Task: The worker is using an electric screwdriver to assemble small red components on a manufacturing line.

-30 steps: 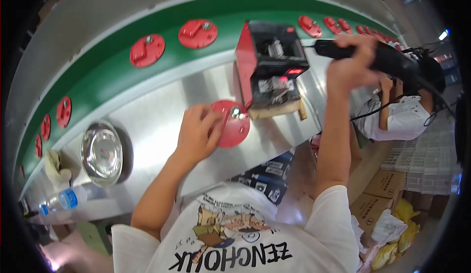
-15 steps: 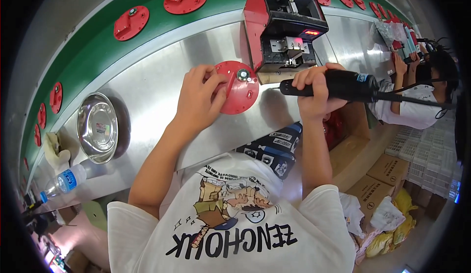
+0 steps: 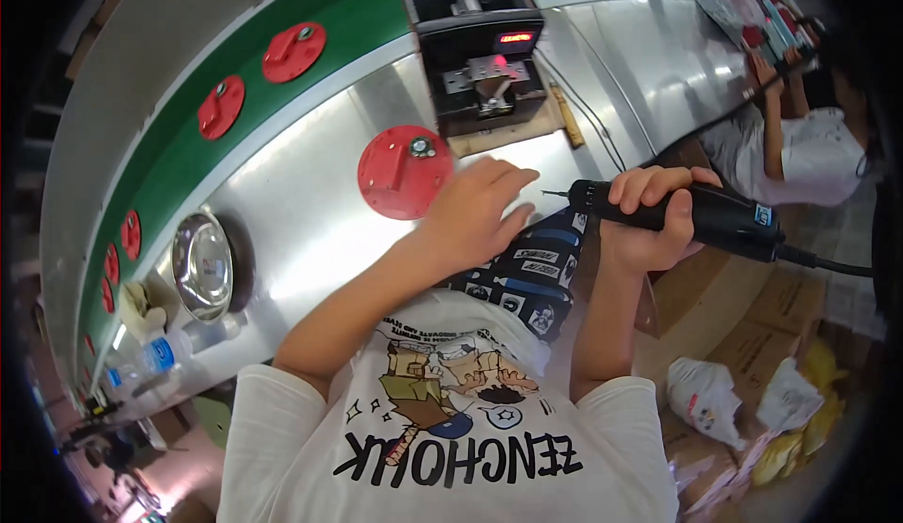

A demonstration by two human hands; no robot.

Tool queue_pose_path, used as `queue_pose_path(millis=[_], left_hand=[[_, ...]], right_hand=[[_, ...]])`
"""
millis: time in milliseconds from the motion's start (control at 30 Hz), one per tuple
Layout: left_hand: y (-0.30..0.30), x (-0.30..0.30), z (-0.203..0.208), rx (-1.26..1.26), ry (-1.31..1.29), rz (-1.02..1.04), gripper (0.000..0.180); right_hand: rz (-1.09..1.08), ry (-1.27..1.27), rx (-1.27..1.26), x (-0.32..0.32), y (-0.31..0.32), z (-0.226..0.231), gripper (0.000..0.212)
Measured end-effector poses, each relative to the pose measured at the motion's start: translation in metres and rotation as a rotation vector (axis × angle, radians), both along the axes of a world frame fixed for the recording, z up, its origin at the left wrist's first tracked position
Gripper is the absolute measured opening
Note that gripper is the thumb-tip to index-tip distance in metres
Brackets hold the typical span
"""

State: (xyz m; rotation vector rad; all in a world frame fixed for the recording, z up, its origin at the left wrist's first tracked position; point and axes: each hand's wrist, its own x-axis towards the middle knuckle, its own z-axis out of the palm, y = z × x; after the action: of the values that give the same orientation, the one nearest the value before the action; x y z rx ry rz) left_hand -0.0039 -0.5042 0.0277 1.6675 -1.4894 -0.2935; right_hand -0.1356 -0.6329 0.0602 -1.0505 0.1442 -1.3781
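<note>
My right hand (image 3: 651,217) is wrapped round a black electric screwdriver (image 3: 734,227), its thin bit pointing left. A cord leads from its back end to the right. Just left of the bit is my left hand (image 3: 478,211), fingers and thumb apart with nothing visible between them. Beyond that hand, a round red plate (image 3: 384,180) lies on the metal worktop, carrying a raised red block and a small round part with a green board. Its lower right edge is partly behind my left hand.
A black machine (image 3: 482,48) with a lit red display stands past the red plate. More red plates (image 3: 294,52) line the green belt (image 3: 353,24). A steel bowl (image 3: 179,264) and water bottle (image 3: 155,356) are at left. Another person (image 3: 818,151) works at right, above cardboard boxes (image 3: 762,335).
My left hand has come off the red plate and moved right, toward the screwdriver bit. The screwdriver has shifted right and nearer my body. The whole view has turned.
</note>
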Motion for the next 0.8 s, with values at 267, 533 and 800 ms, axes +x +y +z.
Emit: queue_pose_path(millis=[267, 533, 800], left_hand=[[-0.011, -0.031, 0.01, 0.006, 0.626, -0.072, 0.016], [-0.017, 0.054, 0.068, -0.353, -0.179, 0.2, 0.022], [-0.01, 0.107, 0.06, -0.359, -0.445, 0.385, 0.049]], right_hand=[[0.015, -0.156, -0.002, -0.018, 0.01, 0.028, 0.036], [0.018, -0.223, -0.114, -0.025, 0.003, 0.052, 0.036], [0.038, 0.051, -0.205, 0.069, -0.005, 0.084, 0.032]])
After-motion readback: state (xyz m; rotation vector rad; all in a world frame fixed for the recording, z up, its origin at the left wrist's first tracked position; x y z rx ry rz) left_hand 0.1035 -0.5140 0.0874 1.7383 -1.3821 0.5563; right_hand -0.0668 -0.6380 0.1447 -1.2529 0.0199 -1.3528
